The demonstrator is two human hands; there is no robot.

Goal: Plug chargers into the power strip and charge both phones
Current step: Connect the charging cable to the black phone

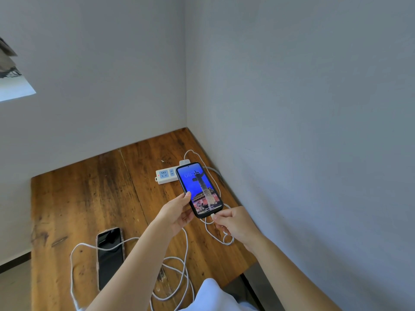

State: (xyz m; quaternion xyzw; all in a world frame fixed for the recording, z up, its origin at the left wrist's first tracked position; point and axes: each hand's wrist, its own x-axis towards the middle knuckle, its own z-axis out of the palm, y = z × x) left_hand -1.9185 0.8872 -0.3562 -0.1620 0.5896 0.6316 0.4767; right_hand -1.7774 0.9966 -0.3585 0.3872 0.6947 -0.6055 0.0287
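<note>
My left hand holds a dark-cased phone above the table, its screen lit blue. My right hand pinches the white plug of a charging cable at the phone's bottom edge. That cable loops on the wood and runs back to a white charger in the white power strip, which the raised phone partly hides. A second phone with a dark screen lies flat at the near left, and another white cable crosses over it in loose coils.
The wooden table fills a corner between two grey walls; the right wall stands close beside my right hand. White cloth shows at the bottom edge. Part of a picture hangs at the upper left.
</note>
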